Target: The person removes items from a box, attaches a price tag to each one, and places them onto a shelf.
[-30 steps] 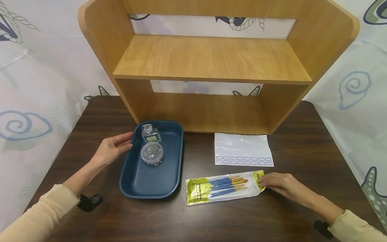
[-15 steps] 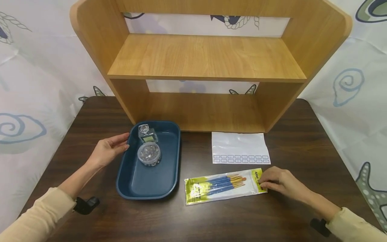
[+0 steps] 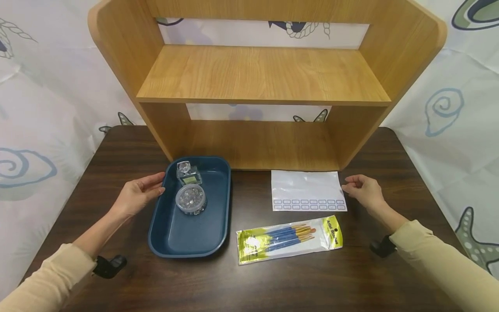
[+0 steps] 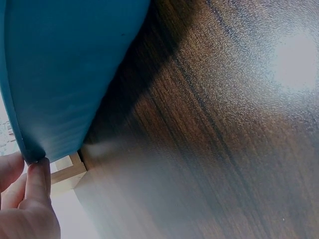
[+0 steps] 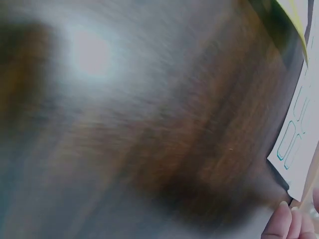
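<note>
At the left edge of the blue tray (image 3: 187, 238), my left hand (image 3: 136, 195) pinches the rim between thumb and fingers; the left wrist view shows the fingertips on the tray's outer wall (image 4: 55, 74). A small glass bottle (image 3: 189, 174) and a round clear jar (image 3: 191, 198) with a lid stand inside the tray. My right hand (image 3: 366, 190) is just off the right edge of a white sheet (image 3: 306, 186) with blue printed boxes, its fingers loosely bent and holding nothing. Below the sheet lies a clear packet of artist brushes (image 3: 290, 239) with blue handles.
A two-tier wooden shelf (image 3: 265, 73) stands at the back of the dark wooden table (image 3: 273, 286). Its base sits right behind the tray and the sheet. Patterned white cloth (image 3: 46, 95) hangs behind and on both sides.
My right hand has let go of the brush packet's right end and moved up beside the white sheet. My left hand stays on the tray rim; the view shifted slightly.
</note>
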`<action>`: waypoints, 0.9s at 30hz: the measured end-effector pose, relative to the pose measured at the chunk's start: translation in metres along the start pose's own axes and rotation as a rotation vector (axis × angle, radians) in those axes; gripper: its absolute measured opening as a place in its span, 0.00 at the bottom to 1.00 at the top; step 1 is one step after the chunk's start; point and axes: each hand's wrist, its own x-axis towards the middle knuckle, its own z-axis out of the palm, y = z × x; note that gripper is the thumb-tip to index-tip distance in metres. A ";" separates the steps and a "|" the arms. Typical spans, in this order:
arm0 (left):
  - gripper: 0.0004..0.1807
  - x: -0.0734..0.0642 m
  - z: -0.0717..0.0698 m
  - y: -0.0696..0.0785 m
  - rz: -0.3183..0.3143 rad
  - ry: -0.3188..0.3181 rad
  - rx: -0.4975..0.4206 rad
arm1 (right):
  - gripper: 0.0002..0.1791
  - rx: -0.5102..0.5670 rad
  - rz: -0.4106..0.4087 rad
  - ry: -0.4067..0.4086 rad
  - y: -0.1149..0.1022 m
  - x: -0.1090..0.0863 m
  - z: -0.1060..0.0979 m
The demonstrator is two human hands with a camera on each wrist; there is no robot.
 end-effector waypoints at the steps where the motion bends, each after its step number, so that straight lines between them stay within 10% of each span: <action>1: 0.29 0.000 0.000 0.000 0.001 -0.002 0.000 | 0.20 0.006 0.017 -0.002 -0.001 0.003 0.001; 27: 0.30 0.000 0.000 -0.002 -0.020 0.000 0.011 | 0.18 -0.179 0.208 0.060 -0.011 0.030 0.022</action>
